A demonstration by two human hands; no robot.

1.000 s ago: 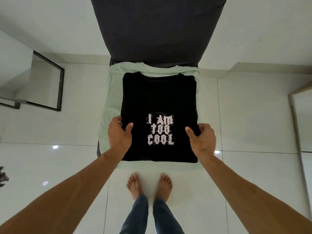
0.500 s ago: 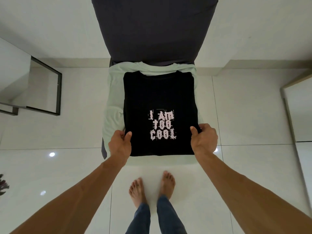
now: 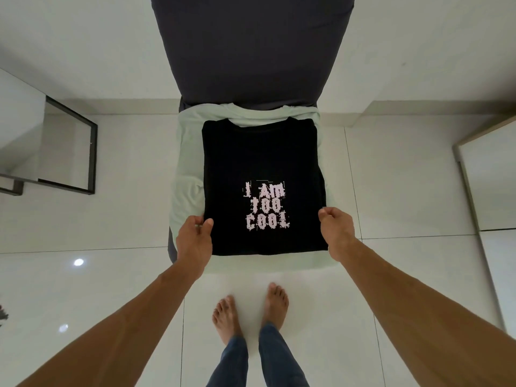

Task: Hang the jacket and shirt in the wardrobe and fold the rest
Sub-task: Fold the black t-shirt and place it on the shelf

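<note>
Black tee point(image 3: 262, 163) (folded, "I AM TOO COOL" print up) lies on the pale green garment point(image 3: 187, 169) on the chair point(image 3: 251, 51) seat — my L hand point(image 3: 194, 241) & R hand point(image 3: 336, 233) each pinch a side edge near the front, fingers closed on the fabric.

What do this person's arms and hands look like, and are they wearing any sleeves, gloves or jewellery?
Both forearms are bare, with no sleeves in view. The left hand and right hand wear no gloves, and no rings, watch or bracelets show. Lower down, blue denim jeans cover the legs, and the feet are bare.
</note>
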